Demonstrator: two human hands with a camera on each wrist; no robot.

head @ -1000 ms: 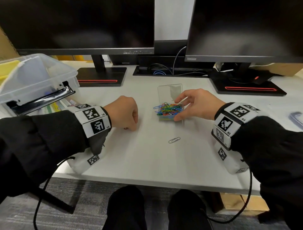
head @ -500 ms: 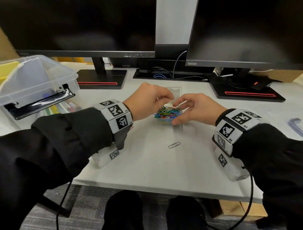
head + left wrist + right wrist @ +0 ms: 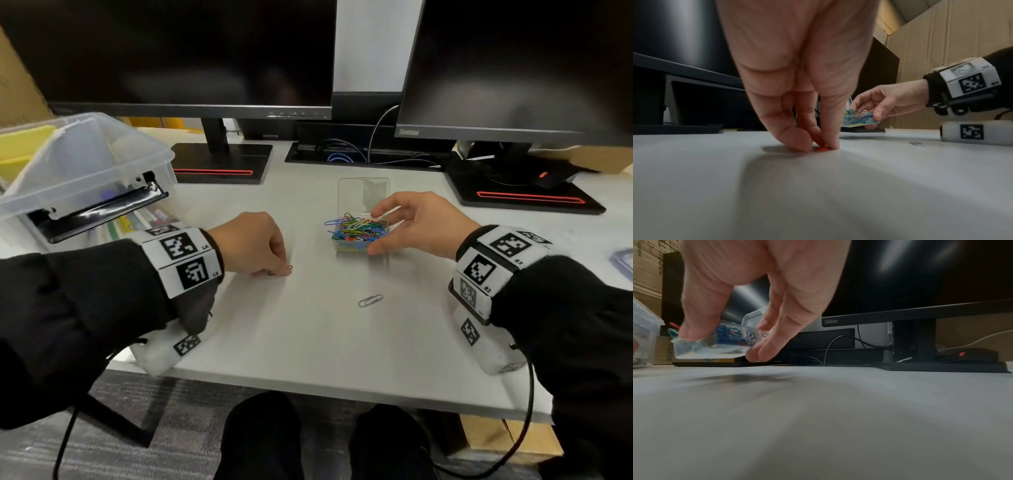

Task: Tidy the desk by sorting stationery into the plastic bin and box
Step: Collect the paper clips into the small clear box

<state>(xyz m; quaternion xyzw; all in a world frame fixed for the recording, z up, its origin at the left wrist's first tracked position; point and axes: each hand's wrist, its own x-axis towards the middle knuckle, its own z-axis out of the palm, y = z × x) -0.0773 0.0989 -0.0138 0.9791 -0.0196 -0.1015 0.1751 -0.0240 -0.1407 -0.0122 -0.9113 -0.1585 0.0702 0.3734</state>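
Left hand back from box, pinching red clip; right hand holding tilted box

- The right hand holds a small clear box of coloured paper clips, thumb on its left end, fingers at its right end.
- The box hangs tilted above the white counter, its clear lid standing open.
- A clear plastic bin shows at the far left edge.
- A black monitor stands at the far right, cables beneath it.
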